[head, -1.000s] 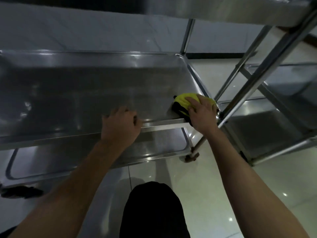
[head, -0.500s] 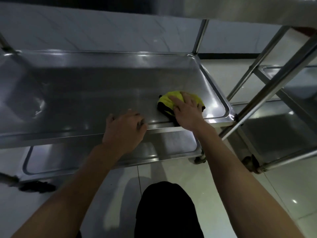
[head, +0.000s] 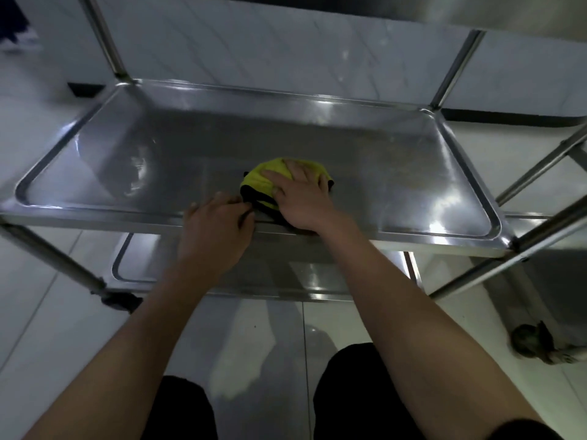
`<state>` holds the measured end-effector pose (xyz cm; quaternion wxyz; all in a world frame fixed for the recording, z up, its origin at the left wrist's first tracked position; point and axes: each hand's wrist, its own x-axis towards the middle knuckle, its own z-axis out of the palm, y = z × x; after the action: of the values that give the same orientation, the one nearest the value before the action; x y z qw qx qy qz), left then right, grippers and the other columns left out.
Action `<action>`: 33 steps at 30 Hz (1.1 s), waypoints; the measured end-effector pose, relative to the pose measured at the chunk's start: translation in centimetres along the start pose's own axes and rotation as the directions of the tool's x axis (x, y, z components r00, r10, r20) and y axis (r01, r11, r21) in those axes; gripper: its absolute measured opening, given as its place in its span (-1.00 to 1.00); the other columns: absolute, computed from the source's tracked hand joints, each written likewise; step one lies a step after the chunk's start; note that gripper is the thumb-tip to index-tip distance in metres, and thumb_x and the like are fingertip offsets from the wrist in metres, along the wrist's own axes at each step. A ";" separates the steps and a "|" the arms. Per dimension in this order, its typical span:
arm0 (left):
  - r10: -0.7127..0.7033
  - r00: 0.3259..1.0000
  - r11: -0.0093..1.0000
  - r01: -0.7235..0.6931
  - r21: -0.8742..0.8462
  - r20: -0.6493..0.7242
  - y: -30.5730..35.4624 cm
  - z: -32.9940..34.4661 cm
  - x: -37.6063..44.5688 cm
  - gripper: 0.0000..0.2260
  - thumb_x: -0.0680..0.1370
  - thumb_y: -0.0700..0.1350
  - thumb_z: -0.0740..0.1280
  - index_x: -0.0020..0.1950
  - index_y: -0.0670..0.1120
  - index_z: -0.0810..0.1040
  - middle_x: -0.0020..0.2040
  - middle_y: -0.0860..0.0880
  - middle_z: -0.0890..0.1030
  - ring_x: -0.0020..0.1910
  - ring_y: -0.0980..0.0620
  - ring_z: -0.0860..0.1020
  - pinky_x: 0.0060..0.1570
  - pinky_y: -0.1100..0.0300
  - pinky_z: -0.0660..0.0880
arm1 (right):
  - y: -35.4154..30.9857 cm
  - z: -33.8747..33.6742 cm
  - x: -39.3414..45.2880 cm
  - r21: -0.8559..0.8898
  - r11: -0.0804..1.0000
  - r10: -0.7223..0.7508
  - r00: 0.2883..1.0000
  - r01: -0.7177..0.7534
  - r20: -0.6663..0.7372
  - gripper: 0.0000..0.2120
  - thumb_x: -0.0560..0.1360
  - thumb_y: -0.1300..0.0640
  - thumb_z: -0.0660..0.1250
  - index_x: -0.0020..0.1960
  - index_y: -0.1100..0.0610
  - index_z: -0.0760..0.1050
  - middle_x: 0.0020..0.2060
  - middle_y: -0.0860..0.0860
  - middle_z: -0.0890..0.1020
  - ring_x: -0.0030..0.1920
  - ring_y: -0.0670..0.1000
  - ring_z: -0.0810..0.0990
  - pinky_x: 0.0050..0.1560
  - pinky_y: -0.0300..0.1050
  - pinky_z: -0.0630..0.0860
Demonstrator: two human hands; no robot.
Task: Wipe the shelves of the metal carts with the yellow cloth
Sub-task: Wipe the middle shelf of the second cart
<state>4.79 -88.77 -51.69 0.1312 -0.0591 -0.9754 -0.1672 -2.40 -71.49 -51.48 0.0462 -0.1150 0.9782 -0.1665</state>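
Observation:
A bunched yellow cloth (head: 262, 179) with a black edge lies on the middle shelf (head: 397, 173) of a steel cart, near the shelf's front rim. My right hand (head: 301, 198) presses flat on the cloth with fingers spread. Just left of it, my left hand (head: 216, 230) grips the front rim of the same shelf, fingers curled over the edge. A lower shelf (head: 286, 277) of the cart shows beneath my forearms.
The cart's upright posts (head: 104, 36) rise at the back corners. A second cart's frame (head: 540, 173) stands close on the right, its caster (head: 533, 342) on the pale tiled floor. A shelf overhangs at the top right. My dark-trousered knees are at the bottom.
My right hand has slid the cloth leftward along the shelf from its right front corner toward the middle. My left hand has kept its hold on the front rim.

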 end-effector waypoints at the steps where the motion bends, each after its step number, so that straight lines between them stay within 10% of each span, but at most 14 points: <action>1: 0.005 1.000 1.000 -0.005 -0.002 -0.004 -0.2 -0.1 -0.2 -0.78 0.59 -0.01 0.30 0.14 0.00 0.69 0.17 -0.03 0.64 0.08 -0.19 0.59 0.15 -0.08 0.45 | 0.1 0.0 0.0 -0.011 1.000 -0.004 1.000 0.004 -0.007 -0.54 0.65 -0.03 -0.01 0.52 -0.31 0.11 0.60 -0.03 -0.03 0.58 0.12 -0.07 0.51 0.31 -0.17; 13: 0.044 0.987 0.999 -0.048 0.018 0.152 7.0 1.7 2.2 -0.77 0.60 0.08 0.21 0.08 0.02 0.60 0.10 0.00 0.55 0.12 -0.08 0.50 0.12 -0.03 0.38 | 12.4 -4.0 -4.5 -0.031 0.977 0.206 0.972 -0.211 -0.111 -0.57 0.65 -0.07 0.00 0.50 -0.31 0.14 0.59 -0.02 0.05 0.57 0.13 0.01 0.51 0.28 -0.09; 22: 0.158 0.975 0.987 -0.160 0.001 0.155 15.7 5.7 2.7 -0.77 0.59 0.03 0.24 0.13 0.03 0.63 0.18 -0.01 0.55 0.18 -0.11 0.52 0.19 -0.04 0.39 | 27.1 -9.1 -10.7 -0.003 0.828 0.537 0.794 -0.561 -0.283 -0.55 0.64 -0.04 0.04 0.52 -0.22 0.17 0.58 0.08 0.09 0.57 0.17 0.01 0.51 0.31 -0.14; 33: 0.237 0.954 0.971 -0.237 -0.023 0.182 17.1 6.4 1.0 -0.72 0.61 0.01 0.19 0.23 0.06 0.62 0.25 0.01 0.55 0.32 -0.10 0.48 0.33 -0.14 0.34 | 25.6 -8.5 -10.7 -0.008 0.859 0.491 0.826 -0.513 -0.277 -0.54 0.63 0.00 0.07 0.52 -0.19 0.20 0.57 0.09 0.11 0.56 0.21 0.04 0.48 0.37 -0.10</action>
<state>5.03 -70.49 -51.90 0.0598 -0.1909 -0.9690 -0.1448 1.50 -42.71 -51.51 -0.0478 0.1675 0.9771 -0.1221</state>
